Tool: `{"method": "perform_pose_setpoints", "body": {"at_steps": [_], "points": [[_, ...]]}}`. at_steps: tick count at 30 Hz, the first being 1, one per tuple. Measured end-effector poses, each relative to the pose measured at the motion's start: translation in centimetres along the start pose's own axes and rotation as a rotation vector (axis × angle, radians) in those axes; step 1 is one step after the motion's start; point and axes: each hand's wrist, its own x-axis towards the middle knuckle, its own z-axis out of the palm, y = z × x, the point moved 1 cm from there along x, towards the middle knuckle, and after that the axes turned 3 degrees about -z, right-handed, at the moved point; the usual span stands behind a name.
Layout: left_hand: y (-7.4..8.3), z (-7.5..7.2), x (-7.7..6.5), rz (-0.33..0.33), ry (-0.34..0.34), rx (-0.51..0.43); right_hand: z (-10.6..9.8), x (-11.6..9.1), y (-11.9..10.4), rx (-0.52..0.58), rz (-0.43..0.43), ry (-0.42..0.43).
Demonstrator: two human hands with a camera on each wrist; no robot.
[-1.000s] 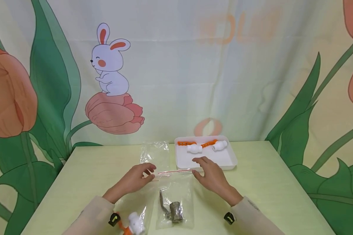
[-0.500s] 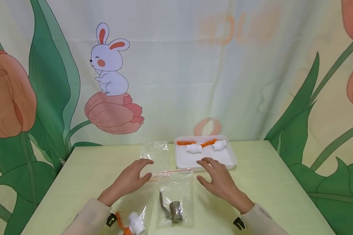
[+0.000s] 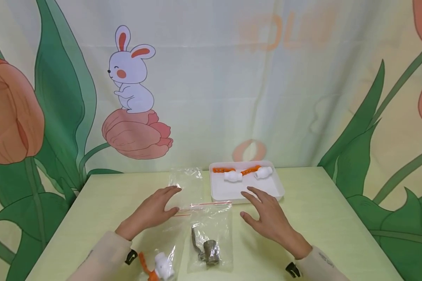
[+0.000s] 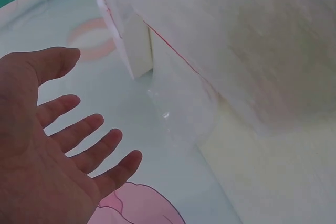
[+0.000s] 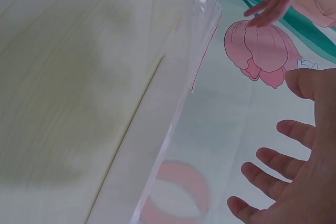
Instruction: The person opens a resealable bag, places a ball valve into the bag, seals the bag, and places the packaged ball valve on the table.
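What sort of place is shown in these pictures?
Probably an improvised indoor workstation: a pale green table in front of a printed hanging cloth, a white tray of white-and-orange fittings, and a clear bag holding a metallic-looking part.

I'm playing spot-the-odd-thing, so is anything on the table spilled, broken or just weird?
Nothing looks spilled or broken. The odd one out is the dull metal ball valve in its zip bag: the two white ball valves in the tray and the bagged white valve beside it all have orange handles.
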Motion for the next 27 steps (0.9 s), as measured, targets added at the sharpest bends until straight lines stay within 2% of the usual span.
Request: {"method": "perform_pose_setpoints", "body": {"at_steps": [5,11,17,20,27], "points": [[-0.9,0.5,0.1,-0.048,-0.078,-0.004,0.0,0.0,0.1,-0.009,-0.001,-0.002],[-2.0,1.4,0.3,-0.113,-0.206,-0.032,0.0,-0.2,0.1,-0.01,0.015,-0.023],[-2.9,2.2,0.6,-0.115,-0.305,-0.073,0.1,-0.2,0.0,-0.014,0.005,-0.021],[-3.3,2.7,0.7,-0.115,-0.32,-0.075,0.1,-0.3,0.0,-0.017,-0.002,-0.013],[-3.7,3.4,1.2,-0.168,-0.324,-0.072,0.2,-0.4,0.1,-0.014,-0.004,-0.007]]}}
